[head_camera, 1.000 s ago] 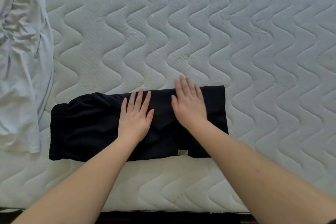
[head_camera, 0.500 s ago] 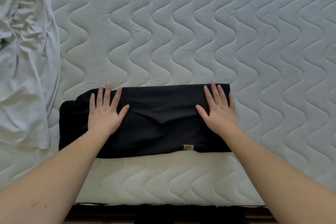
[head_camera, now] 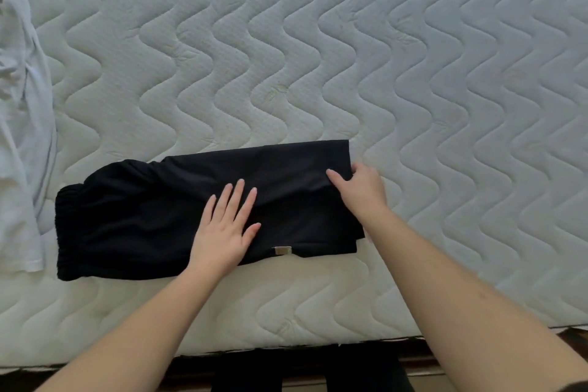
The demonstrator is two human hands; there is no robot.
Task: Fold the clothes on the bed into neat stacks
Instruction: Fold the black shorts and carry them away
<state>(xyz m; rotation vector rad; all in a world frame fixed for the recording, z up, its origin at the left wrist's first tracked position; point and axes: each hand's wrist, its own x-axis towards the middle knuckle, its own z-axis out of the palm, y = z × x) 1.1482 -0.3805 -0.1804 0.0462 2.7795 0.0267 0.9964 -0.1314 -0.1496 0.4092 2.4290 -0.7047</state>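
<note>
A black garment (head_camera: 133, 219), folded into a long strip with an elastic waistband at its left end, lies across the near part of the white quilted mattress (head_camera: 350, 57). My left hand (head_camera: 227, 226) presses flat on its middle with fingers straight. At the strip's right end my right hand (head_camera: 359, 189) grips the edge, thumb on top of the cloth and fingers curled round the side. A small pale tag (head_camera: 283, 250) shows at the garment's near edge.
A crumpled white garment (head_camera: 19, 124) lies along the left edge of the bed. The mattress's near edge (head_camera: 286, 348) runs along the bottom, with dark floor below it.
My left hand slid from the strip's left part to its middle. My right hand went from pressing flat to gripping the right end. The view shifted left.
</note>
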